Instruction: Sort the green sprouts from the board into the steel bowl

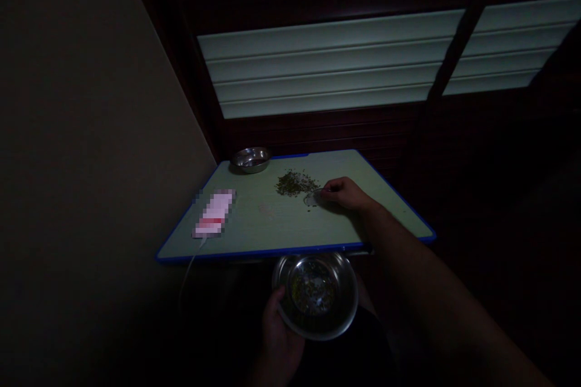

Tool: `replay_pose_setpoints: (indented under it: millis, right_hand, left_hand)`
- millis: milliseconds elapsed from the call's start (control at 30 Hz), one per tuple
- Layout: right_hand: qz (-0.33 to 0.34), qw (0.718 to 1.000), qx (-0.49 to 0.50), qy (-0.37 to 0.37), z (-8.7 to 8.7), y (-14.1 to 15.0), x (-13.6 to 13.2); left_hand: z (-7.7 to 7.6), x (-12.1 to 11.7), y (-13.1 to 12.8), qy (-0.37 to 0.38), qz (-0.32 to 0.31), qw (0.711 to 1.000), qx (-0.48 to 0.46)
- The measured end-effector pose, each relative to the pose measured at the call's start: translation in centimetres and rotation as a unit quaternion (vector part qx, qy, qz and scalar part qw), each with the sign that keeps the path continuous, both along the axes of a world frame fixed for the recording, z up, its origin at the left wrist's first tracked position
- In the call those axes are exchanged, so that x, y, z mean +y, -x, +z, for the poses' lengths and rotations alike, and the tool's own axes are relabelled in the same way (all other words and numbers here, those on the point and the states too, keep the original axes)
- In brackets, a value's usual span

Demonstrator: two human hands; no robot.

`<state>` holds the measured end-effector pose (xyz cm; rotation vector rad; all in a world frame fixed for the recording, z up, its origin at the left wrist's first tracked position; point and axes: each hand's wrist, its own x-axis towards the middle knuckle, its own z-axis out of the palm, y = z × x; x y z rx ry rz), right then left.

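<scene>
Right hand (345,193) grip pinched on what looks like a spoon (311,199) at the grain pile (292,183) on the desk (254,231); left hand (282,335) grip clamps the steel bowl (347,293) rim below the edge, likely for steadiness.

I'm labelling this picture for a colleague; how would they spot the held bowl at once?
Find the blue-edged, pale green tabletop, then look just below its near edge. There the left hand holds a shiny metal bowl with small bits inside. Unlike the other metal bowl, standing at the tabletop's far left corner, this one is in a hand.
</scene>
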<state>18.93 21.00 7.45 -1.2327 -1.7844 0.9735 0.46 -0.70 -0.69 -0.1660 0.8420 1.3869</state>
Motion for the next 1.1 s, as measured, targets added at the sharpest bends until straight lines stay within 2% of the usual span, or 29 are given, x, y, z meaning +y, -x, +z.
replay_pose_setpoints:
  millis: [133, 433, 1100]
  right_hand:
    - [0.007, 1.000, 0.004, 0.011, 0.33, 0.08, -0.25]
    - [0.001, 1.000, 0.004, 0.008, 0.46, -0.04, -0.20]
    - [0.016, 1.000, -0.001, 0.014, 0.10, 0.08, -0.02]
  left_hand:
    - [0.19, 0.02, -0.09, 0.003, 0.013, 1.000, 0.011]
    - [0.42, -0.13, -0.10, -0.010, 0.002, 1.000, 0.015]
    - [0.02, 0.02, -0.17, -0.023, -0.006, 0.999, 0.026]
